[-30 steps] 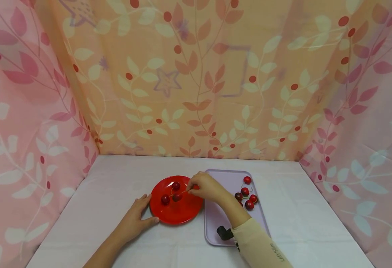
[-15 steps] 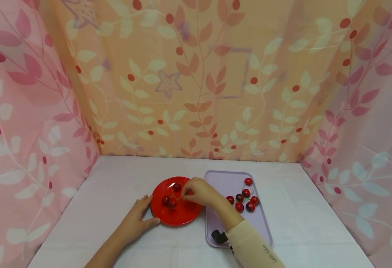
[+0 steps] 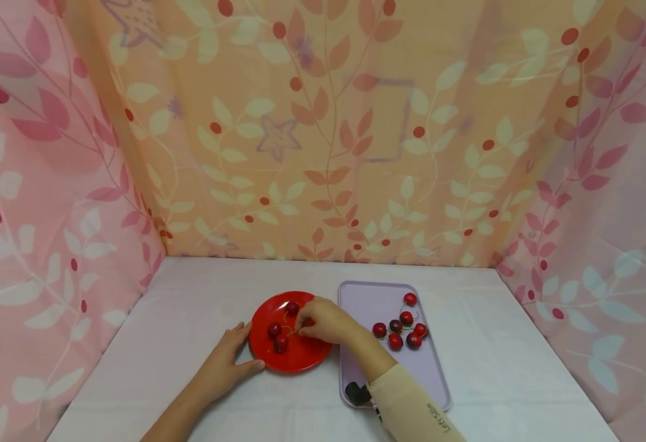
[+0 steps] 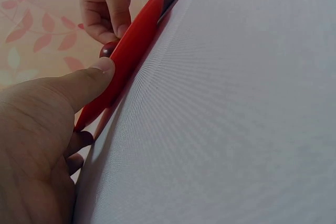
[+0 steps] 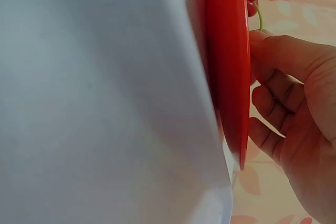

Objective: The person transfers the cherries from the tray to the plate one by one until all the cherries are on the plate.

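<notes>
My left hand (image 3: 228, 362) rests at the left edge of a round red plate (image 3: 312, 362), fingers and thumb spread apart along its rim. In the left wrist view the thumb (image 4: 94, 85) touches the rim. Over the plate's right part, my right hand (image 3: 325, 320) pinches the thin stem of a dark red cherry (image 3: 281, 343), which sits low over the plate. Two more cherries are on the plate, one cherry (image 3: 274, 329) beside it and another cherry (image 3: 292, 309) farther back. In the right wrist view a green stem (image 5: 260, 18) meets the thumb tip.
A lilac tray (image 3: 367, 294) lies right of the plate, bearing several cherries (image 3: 395, 341) on its right half. A black device (image 3: 356, 393) on the right wrist hangs over the tray's near left corner. Patterned curtains (image 3: 323, 153) stand behind and beside the white table (image 3: 207, 282).
My right hand has moved left and nearer to me, bringing the cherry by its stem down beside the left one on the plate. The left hand has stayed at the rim.
</notes>
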Demonstrator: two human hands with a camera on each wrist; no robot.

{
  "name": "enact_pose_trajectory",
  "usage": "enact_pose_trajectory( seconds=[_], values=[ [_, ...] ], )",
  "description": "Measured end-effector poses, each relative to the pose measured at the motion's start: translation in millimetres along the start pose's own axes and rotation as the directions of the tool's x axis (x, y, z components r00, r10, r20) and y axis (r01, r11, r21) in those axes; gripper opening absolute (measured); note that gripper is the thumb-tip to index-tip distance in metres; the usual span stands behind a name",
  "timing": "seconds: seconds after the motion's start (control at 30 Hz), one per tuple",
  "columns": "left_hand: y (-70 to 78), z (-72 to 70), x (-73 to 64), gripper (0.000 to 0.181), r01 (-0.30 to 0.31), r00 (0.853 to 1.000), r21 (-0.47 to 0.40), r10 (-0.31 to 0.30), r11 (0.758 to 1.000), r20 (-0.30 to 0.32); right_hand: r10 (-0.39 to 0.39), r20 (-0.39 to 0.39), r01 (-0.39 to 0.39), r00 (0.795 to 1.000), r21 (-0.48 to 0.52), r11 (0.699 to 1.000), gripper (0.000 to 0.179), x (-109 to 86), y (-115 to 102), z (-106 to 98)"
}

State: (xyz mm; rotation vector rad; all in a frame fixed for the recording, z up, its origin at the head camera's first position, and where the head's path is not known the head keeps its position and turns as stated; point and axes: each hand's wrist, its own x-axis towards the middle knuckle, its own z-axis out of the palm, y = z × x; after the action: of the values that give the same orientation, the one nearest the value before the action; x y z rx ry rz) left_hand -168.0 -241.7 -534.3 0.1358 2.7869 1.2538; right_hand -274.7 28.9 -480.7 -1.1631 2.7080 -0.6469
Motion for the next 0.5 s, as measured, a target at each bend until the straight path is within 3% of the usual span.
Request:
enact_pose_trajectory(
  seconds=[0.5],
  values=[
    [-2.4, 0.9, 1.3, 0.102, -0.028, 1.0, 0.011, 0.028, 1.0, -0.002, 0.008, -0.055, -0.007, 0.998, 0.029, 1.0, 0.006, -24.2, -1.9, -23.6]
  ],
)
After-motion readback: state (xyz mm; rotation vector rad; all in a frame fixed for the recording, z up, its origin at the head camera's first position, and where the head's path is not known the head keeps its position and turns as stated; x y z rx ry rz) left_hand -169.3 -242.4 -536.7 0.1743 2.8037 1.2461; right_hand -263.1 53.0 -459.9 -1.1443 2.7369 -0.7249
